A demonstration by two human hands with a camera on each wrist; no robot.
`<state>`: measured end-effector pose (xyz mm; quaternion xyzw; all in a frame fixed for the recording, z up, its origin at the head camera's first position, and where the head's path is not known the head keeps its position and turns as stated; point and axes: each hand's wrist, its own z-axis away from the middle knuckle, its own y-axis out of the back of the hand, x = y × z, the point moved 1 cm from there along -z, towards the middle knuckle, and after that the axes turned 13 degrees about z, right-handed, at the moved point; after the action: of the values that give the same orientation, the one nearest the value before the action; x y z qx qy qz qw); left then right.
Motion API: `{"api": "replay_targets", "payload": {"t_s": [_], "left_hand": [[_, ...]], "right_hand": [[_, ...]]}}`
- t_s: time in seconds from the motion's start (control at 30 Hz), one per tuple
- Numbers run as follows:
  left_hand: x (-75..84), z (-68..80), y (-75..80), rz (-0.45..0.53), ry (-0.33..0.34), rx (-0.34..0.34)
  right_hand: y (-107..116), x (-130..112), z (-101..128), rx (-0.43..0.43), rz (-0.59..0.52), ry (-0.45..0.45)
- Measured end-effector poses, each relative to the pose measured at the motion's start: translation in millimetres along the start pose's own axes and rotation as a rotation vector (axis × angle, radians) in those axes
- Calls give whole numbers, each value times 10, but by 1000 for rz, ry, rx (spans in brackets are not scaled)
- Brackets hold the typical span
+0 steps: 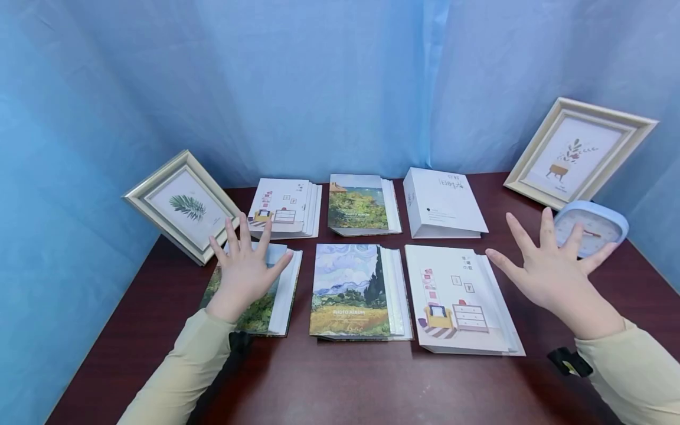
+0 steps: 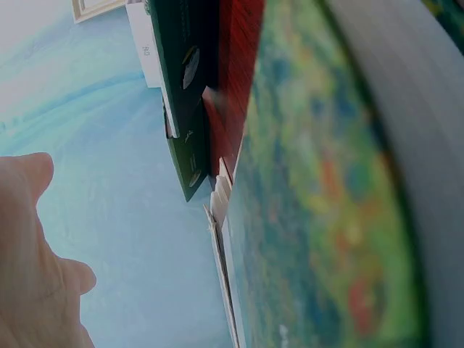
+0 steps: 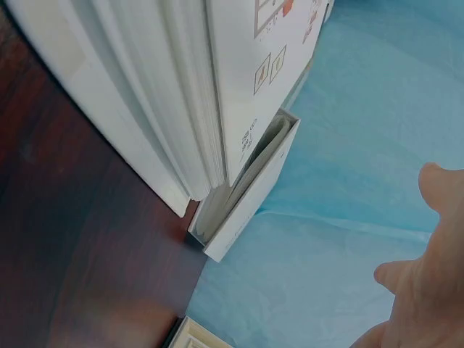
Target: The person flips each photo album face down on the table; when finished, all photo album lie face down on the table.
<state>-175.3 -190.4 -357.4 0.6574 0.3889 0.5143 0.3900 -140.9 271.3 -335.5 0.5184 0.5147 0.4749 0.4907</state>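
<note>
- dark red-brown table (image 1: pixel 329 378) backed by blue drapery (image 1: pixel 319 82); six photo albums lie on it in two rows of three.
- left hand (image 1: pixel 245 273) lies fingers spread and straight on the front-left landscape album (image 1: pixel 265 310), gripping nothing. the left wrist view shows that cover close up, blurred, with the hand's edge (image 2: pixel 29 254) beside it.
- right hand (image 1: pixel 552 268) is spread and released, lifted above the table just right of the front-right white album (image 1: pixel 462 301); i cannot tell that it touches anything.
- between the two sits the cypress-painting album (image 1: pixel 353 292). back row: white illustrated album (image 1: pixel 284 206), coastal-painting album (image 1: pixel 361 203), white boxed album (image 1: pixel 443 200).
- leaf print frame (image 1: pixel 183 203) leans at far left, just beside the left fingertips; plant print frame (image 1: pixel 579 150) leans at far right, with a pale blue clock (image 1: pixel 592 227) just beyond the right fingers.
- risk, as i judge it: a wide sweep of either hand could knock a leaning frame flat or nudge the clock toward the table edge.
</note>
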Motion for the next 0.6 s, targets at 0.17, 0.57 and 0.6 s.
{"api": "replay_targets", "payload": {"t_s": [0.17,0.57,0.6], "left_hand": [[13,-38,24,-17,-8,1],[63,-201,57,-34,-15,-4],[69,-218,54,-30,-16,-4]], "right_hand": [[10,-11,-27,2,9,1],[9,24,-154,0,6,10],[10,29,-167,1,5,11]]}}
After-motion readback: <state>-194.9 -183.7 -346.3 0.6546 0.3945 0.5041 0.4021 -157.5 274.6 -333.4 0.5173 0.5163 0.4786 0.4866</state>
